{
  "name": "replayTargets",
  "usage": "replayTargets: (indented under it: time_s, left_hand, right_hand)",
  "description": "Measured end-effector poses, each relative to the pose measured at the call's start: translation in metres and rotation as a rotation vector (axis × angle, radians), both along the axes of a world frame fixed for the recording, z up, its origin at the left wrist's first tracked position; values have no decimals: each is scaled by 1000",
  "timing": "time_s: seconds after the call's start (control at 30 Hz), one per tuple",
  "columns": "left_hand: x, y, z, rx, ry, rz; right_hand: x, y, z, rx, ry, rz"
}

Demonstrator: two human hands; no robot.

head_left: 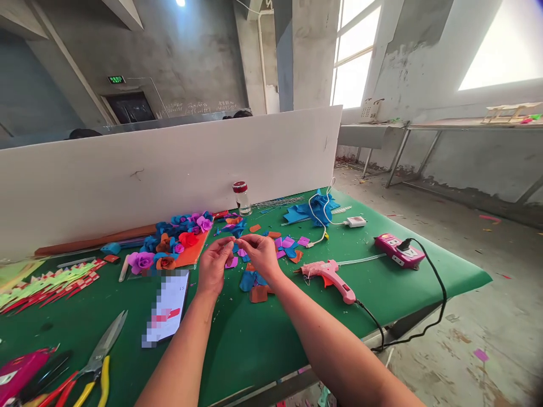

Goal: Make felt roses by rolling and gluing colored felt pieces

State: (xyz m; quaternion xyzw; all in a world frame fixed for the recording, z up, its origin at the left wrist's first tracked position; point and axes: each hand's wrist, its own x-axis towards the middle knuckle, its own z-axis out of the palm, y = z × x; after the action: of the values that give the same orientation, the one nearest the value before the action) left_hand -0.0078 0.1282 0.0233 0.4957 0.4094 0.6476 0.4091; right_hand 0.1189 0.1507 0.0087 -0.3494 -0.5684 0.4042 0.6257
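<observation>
My left hand [215,263] and my right hand [259,254] meet fingertip to fingertip above the green table [250,350]. Both are closed in a pinch, and whatever lies between the fingers is too small to make out. Beneath and around them are cut paper pieces: orange-brown ones [258,293], blue ones [247,281] and purple ones [288,242]. A pink hot glue gun [328,275] lies to the right of my right hand. Left of my left hand, finished paper flowers [166,245] in blue, purple, orange and red sit in a heap on an orange sheet [190,252].
A phone [166,308] lies near my left forearm, shears [99,353] farther left. Behind stand a red-lidded glass jar [241,199] and a white board [178,169]. At right are a power strip [399,250], its black cable, a white charger [355,221] and blue paper [314,210].
</observation>
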Motion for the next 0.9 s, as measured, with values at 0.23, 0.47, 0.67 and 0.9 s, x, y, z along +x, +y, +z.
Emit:
replayTargets:
  time_s: [0.23,0.47,0.67,0.9]
  left_hand:
    - [0,8,-8,-70,-51,28]
    - [-3,7,-6,-73,-70,43]
    - [0,5,-1,-104,-165,-62]
    - [-3,16,-3,-102,-199,-95]
  right_hand:
    - [-3,-5,-2,16,-189,36]
    - [2,-6,1,-62,-279,-29]
    - [3,0,2,-32,-232,-184]
    - [58,-41,29,41,-261,-218]
